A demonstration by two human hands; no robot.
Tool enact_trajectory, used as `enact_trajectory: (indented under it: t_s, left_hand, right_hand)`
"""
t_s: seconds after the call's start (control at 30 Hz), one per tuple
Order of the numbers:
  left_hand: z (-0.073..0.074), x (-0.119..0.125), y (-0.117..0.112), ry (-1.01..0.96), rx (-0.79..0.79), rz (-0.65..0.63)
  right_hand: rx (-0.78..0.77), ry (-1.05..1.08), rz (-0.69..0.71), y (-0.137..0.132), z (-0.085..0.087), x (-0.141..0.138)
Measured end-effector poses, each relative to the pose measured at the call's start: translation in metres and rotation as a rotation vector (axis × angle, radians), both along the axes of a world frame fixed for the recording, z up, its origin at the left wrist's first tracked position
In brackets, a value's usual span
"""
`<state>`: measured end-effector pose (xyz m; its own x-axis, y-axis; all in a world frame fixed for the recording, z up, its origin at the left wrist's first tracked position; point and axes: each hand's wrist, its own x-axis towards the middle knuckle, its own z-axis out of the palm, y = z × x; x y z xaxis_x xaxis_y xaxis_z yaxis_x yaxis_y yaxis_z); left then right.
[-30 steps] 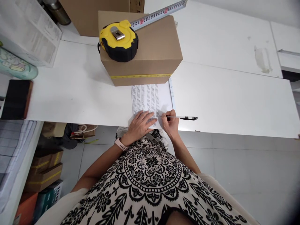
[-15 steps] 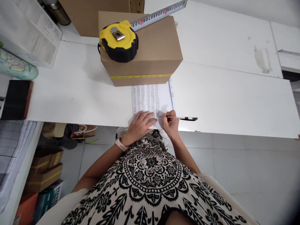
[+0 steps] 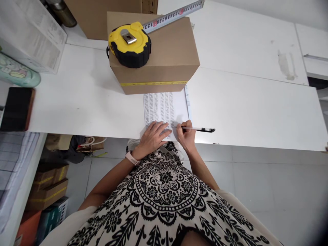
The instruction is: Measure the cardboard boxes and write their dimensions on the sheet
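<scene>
A sheet of paper [image 3: 180, 106] with several columns of small dark writing lies at the front edge of the white table. My left hand [image 3: 154, 134] rests flat on its lower left part, fingers spread. At the lower right of the sheet, my right hand [image 3: 186, 135] is closed round a pen [image 3: 201, 129], whose tip is at the paper and whose black end points right. A cardboard box [image 3: 164, 51] stands over the far end of the sheet. On the box lies a yellow and black tape measure [image 3: 132, 44] with its blade [image 3: 171, 19] pulled out to the right.
A dark phone [image 3: 17, 108] lies at the table's left end, near a pale green bottle-like object [image 3: 19, 72] and a white box [image 3: 38, 30]. A larger cardboard box [image 3: 98, 17] and a dark bottle [image 3: 63, 13] stand behind. Below left are several small cartons [image 3: 47, 194].
Almost nothing differs. The pen's far end has shifted very slightly left; both hands, the sheet, the box and the tape measure stay in place.
</scene>
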<state>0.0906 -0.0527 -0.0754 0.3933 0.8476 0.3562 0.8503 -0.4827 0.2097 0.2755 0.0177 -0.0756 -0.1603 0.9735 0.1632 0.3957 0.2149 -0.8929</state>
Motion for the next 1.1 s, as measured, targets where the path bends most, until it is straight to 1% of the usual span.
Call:
enact_trajectory:
  t_s: [0.07,0.17,0.23,0.3,0.43,0.5,0.53,0.6,0.63,0.67,0.73,0.8,0.83,0.87,0.93,1.0,1.1]
  left_hand:
    - [-0.001,0.000,0.000,-0.008,-0.008,0.002]
    - [-0.001,0.000,0.000,-0.024,-0.019,0.005]
    - [0.000,0.000,0.000,-0.024,-0.017,0.006]
    - [-0.001,-0.001,0.000,-0.016,-0.014,0.001]
    - [-0.004,0.000,0.000,-0.021,-0.031,-0.011]
    - [-0.002,0.000,-0.001,-0.078,-0.062,-0.015]
    - [0.000,0.000,-0.001,-0.133,-0.079,-0.018]
    - [0.013,-0.005,0.001,-0.286,-0.080,-0.004]
    - [0.023,-0.009,0.004,-0.364,-0.047,0.026]
    - [0.036,-0.016,0.008,-0.428,0.013,0.083]
    - [0.064,-0.034,0.022,-0.486,0.196,0.264]
    - [0.089,-0.056,0.044,-0.477,0.382,0.461]
    - [0.099,-0.068,0.057,-0.473,0.442,0.525]
    - [0.107,-0.079,0.071,-0.477,0.472,0.558]
    - [0.115,-0.098,0.099,-0.533,0.460,0.573]
    - [0.118,-0.109,0.122,-0.619,0.385,0.589]
    - [0.119,-0.115,0.143,-0.699,0.289,0.659]
  right_hand:
    - [0.002,0.005,-0.014,0.000,0.000,-0.001]
    - [0.024,0.030,-0.074,0.000,-0.001,0.000]
    - [0.048,0.025,-0.082,0.003,-0.001,0.003]
    - [0.103,-0.058,-0.044,0.008,-0.001,0.007]
    - [0.247,-0.334,0.031,0.025,-0.001,0.018]
    - [0.281,-0.418,0.053,0.031,-0.002,0.021]
    - [0.300,-0.442,0.062,0.033,-0.004,0.021]
    - [0.342,-0.461,0.077,0.035,-0.007,0.020]
    - [0.359,-0.462,0.078,0.036,-0.008,0.020]
    - [0.372,-0.461,0.076,0.036,-0.010,0.019]
    - [0.390,-0.457,0.074,0.037,-0.013,0.019]
    - [0.411,-0.453,0.077,0.038,-0.016,0.019]
    - [0.425,-0.450,0.078,0.038,-0.017,0.019]
    - [0.439,-0.449,0.078,0.039,-0.018,0.019]
    - [0.467,-0.445,0.076,0.040,-0.020,0.019]
    - [0.485,-0.436,0.070,0.041,-0.021,0.018]
    - [0.491,-0.415,0.054,0.043,-0.024,0.016]
